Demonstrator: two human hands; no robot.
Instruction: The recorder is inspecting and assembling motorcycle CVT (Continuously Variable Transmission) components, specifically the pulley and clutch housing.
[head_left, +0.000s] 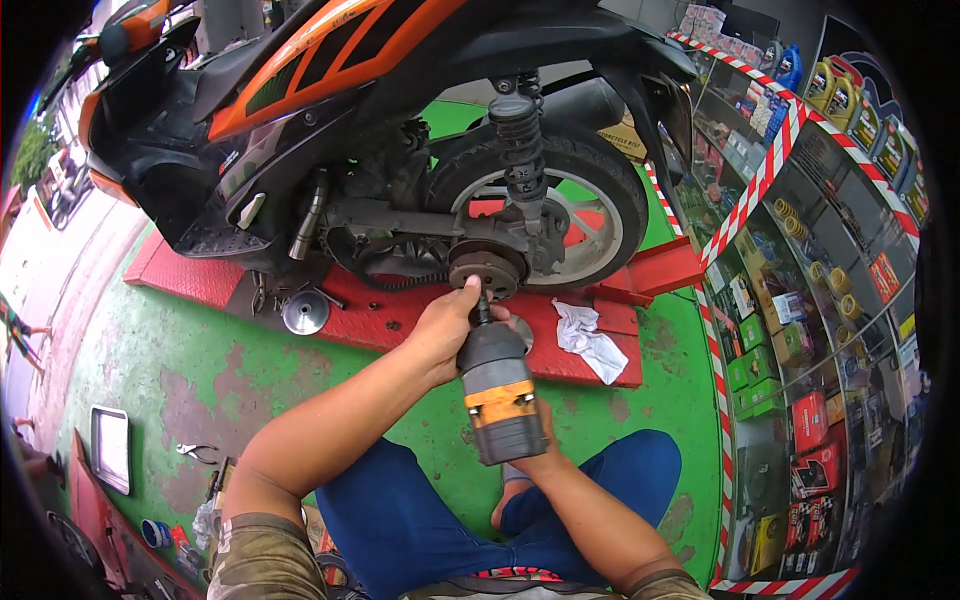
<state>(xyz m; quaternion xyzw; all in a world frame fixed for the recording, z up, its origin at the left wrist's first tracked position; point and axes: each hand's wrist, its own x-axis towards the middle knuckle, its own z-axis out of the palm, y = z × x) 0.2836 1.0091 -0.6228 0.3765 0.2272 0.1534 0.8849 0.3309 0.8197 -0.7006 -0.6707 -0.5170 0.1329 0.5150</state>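
My left hand (450, 335) is wrapped around the nose of a black and yellow power impact wrench (496, 410), thumb up by its socket (484, 305). The socket reaches the round metal clutch assembly (483, 268) beside the rear wheel (605, 220) of an orange and black scooter (305, 50). My right hand (540, 450) grips the wrench's handle from underneath, mostly hidden behind the tool body. The drive belt (400, 283) lies exposed left of the clutch, below the rear shock absorber (522, 150).
A red platform (365, 325) under the scooter holds a metal disc (304, 312), small parts and a white rag (590, 340). Pliers (196, 453) and a tray (97, 450) lie on the green floor at left. Glass shelves of boxes (755, 390) line the right, edged with striped tape.
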